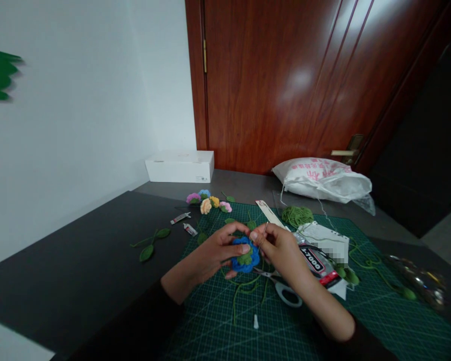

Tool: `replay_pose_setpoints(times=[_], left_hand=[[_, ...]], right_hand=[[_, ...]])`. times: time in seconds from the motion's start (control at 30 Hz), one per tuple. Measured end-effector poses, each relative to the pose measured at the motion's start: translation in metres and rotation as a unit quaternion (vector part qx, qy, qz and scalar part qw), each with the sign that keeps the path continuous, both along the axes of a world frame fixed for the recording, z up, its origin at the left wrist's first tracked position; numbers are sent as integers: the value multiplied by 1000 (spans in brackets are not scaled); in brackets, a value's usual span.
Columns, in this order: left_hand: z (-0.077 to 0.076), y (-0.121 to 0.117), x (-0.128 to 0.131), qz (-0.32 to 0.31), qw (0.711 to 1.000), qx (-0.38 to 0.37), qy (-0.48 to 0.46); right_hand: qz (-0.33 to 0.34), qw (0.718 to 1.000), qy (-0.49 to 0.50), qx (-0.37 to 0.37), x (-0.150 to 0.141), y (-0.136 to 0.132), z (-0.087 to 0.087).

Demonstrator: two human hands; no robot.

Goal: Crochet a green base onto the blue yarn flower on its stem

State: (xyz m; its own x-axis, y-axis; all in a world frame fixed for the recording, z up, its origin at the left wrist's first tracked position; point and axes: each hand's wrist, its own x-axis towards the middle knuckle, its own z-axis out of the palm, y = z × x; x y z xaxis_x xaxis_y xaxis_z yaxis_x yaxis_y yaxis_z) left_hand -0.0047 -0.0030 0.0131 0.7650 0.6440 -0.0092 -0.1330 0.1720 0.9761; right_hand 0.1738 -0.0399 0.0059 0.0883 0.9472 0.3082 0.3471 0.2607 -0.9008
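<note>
And we're mid-stitch on a blue crocheted flower (246,259), held right between the two hands! The left hand (218,250) has it firmly cradled, curled round the edge and over the top, nothing spread here, with the thumb pressing down just above a green crocheted leaf (244,259) on the flower's face. In comes the right hand (280,248), tight against it, thumb and forefinger pinched on what looks like a fine needle (264,234), its tip too thin to follow into the wool. Any draw from here calls for that pinch to stay firm and the flower to stay steady. Strands of green yarn (244,288) trail below the hands, and just under the right wrist lie scissors (281,291) with white handles. To the right of that hand sits a T-7000 glue tube (315,263), and beyond the fingertips, a ball of green yarn (296,216). Further out past the left hand, a cluster of small crocheted flowers (206,200) waits, and all of this is happening over a green cutting mat (218,321)!
</note>
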Motion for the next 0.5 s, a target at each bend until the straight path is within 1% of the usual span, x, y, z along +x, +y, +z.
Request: replay_pose_setpoints(times=[0.1, 0.17, 0.27, 0.33, 0.37, 0.43, 0.5], left_hand=[[-4, 5, -2, -9, 999, 45, 25], [-9, 8, -2, -1, 996, 80, 49], [-17, 12, 0, 23, 988, 122, 95], [-22, 14, 1, 50, 981, 140, 121], [-23, 15, 1, 71, 978, 146, 129], [-24, 17, 1, 124, 972, 152, 132], [-24, 20, 0, 174, 965, 154, 123]], right_hand=[[-19, 998, -62, 22, -1, -2, 2], [-13, 994, -106, 37, -5, -5, 4], [30, 981, -178, 73, -10, -9, 7], [45, 976, -192, 93, -8, -7, 6], [36, 978, -185, 92, -5, -4, 5], [-6, 985, -162, 58, 6, 5, -1], [-35, 984, -174, -16, 16, 15, -10]])
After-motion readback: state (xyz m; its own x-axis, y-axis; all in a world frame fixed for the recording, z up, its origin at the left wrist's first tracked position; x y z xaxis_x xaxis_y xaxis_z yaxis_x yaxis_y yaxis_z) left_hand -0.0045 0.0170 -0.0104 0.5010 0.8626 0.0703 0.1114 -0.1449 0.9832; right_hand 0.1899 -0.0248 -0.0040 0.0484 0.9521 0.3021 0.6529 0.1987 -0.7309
